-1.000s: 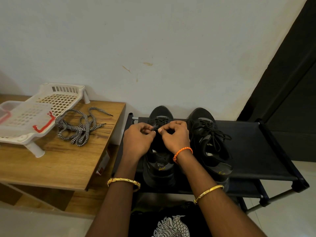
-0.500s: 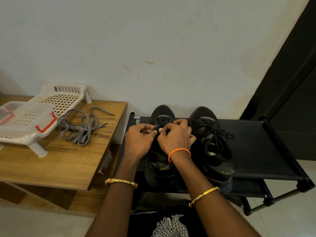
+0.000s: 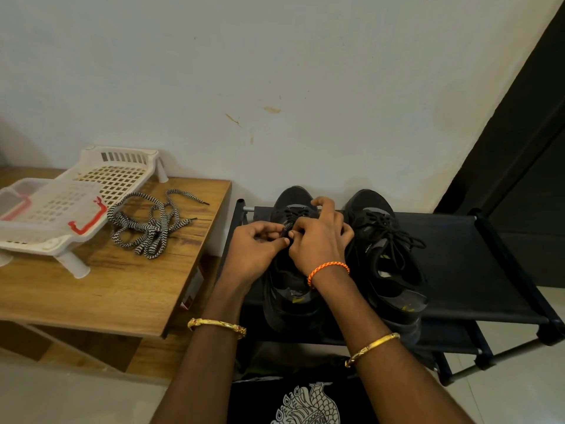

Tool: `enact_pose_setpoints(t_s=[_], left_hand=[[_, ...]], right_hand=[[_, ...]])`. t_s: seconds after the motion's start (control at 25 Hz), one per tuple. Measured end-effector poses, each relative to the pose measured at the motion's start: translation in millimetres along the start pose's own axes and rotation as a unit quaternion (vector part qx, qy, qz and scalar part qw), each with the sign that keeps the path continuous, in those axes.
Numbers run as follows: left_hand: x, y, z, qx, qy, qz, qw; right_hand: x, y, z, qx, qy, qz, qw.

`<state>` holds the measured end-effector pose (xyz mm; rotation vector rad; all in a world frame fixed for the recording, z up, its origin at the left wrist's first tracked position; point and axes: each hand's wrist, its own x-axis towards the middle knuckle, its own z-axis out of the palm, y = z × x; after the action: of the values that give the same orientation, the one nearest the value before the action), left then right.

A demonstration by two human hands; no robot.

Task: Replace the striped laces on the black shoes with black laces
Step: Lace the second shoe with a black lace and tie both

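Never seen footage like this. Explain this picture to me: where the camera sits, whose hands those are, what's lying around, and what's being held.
The camera sits on a person's head, looking down at their own bare hands. The left hand and right hand both pinch the black lace of the left black shoe. The right black shoe beside it is already laced black. Both stand on a black shoe rack. The removed striped laces lie on the wooden table, next to a white plastic basket.
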<state>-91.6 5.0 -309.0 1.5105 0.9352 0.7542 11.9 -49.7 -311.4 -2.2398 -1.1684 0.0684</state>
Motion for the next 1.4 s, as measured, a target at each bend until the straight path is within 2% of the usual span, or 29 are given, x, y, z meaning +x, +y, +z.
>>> enact_pose_setpoints(t_s=[0.2, 0.32, 0.44, 0.64, 0.76, 0.88, 1.0, 1.08, 1.12, 1.2, 1.28, 1.36, 1.4], left_hand=[[7, -6, -3, -0.006, 0.034, -0.039, 0.999], [13, -9, -2, -0.022, 0.054, -0.064, 0.996], [19, -12, -1, -0.021, 0.042, -0.085, 0.995], [19, -12, 5, -0.016, 0.051, -0.092, 0.994], [19, -9, 3, -0.029, 0.118, -0.086, 0.989], [17, -1, -16, -0.140, 0.241, -0.062, 0.958], [13, 5, -45, -0.311, 0.323, -0.022, 0.894], [12, 6, -58, -0.366, 0.355, -0.013, 0.860], [12, 5, -59, -0.348, 0.362, -0.019, 0.865], [12, 2, -53, -0.190, 0.332, -0.020, 0.924], [9, -2, -34, 0.020, 0.202, 0.028, 0.979], [8, -8, -14, 0.151, 0.068, 0.052, 0.985], [9, -10, -7, 0.189, 0.040, 0.050, 0.980]], right_hand=[[8, 6, 2, 0.067, 0.008, -0.033, 0.997], [10, 7, 3, 0.113, -0.014, -0.024, 0.993], [8, 8, 1, 0.118, -0.033, -0.007, 0.992], [-2, 20, -6, 0.069, -0.020, 0.083, 0.994], [-7, 24, -9, 0.055, -0.005, 0.133, 0.990], [-10, 24, -9, 0.044, 0.006, 0.152, 0.987], [-10, 26, -10, 0.039, 0.004, 0.153, 0.987], [-11, 26, -11, 0.037, 0.001, 0.156, 0.987], [-11, 26, -11, 0.040, -0.002, 0.159, 0.986], [-10, 27, -10, 0.059, -0.016, 0.166, 0.984], [-8, 28, -9, 0.086, -0.035, 0.176, 0.980], [-6, 30, -8, 0.104, -0.050, 0.187, 0.976], [-5, 31, -7, 0.107, -0.054, 0.190, 0.974]])
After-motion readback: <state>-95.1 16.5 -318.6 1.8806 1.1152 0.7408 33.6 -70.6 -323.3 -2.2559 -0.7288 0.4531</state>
